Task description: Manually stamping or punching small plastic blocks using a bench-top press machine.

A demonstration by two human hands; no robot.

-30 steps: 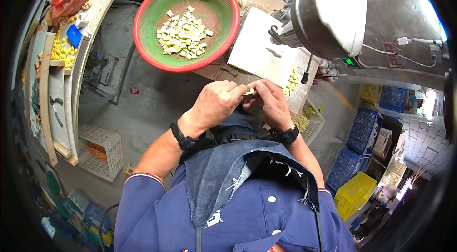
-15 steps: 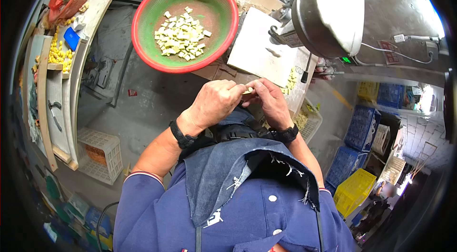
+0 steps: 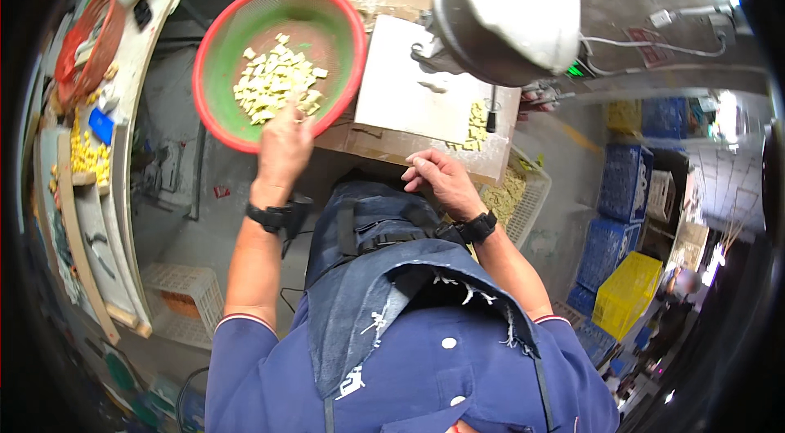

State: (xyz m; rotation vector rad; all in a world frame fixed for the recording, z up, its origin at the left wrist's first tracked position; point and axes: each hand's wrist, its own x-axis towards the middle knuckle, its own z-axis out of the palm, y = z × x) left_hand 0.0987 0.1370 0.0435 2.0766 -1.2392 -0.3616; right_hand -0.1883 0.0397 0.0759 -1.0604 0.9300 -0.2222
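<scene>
My left hand [image 3: 284, 143] reaches over the near rim of a round mesh basket [image 3: 327, 32], red at the rim and green inside. Its fingertips are at a heap of small pale yellow-green cut pieces [image 3: 270, 77]; motion blur hides whether they hold one. My right hand [image 3: 440, 179] hovers above my lap, near the front edge of the table, fingers loosely bent and slightly apart, nothing visible in them. Beside the basket lies a white board [image 3: 384, 77], with more small yellow-green pieces [image 3: 474, 129] at its right edge.
A metal machine [image 3: 507, 8] with a rounded housing stands over the board. Below the table's right side is a white crate [image 3: 527, 200] of pale bits. Blue crates [image 3: 609, 241] and a yellow crate [image 3: 628, 294] stand farther right. A cluttered workbench [image 3: 159, 32] runs along the left.
My hands were together over my lap around a small pale piece. They have parted: the left has moved up and left to the basket, while the right stays near my lap.
</scene>
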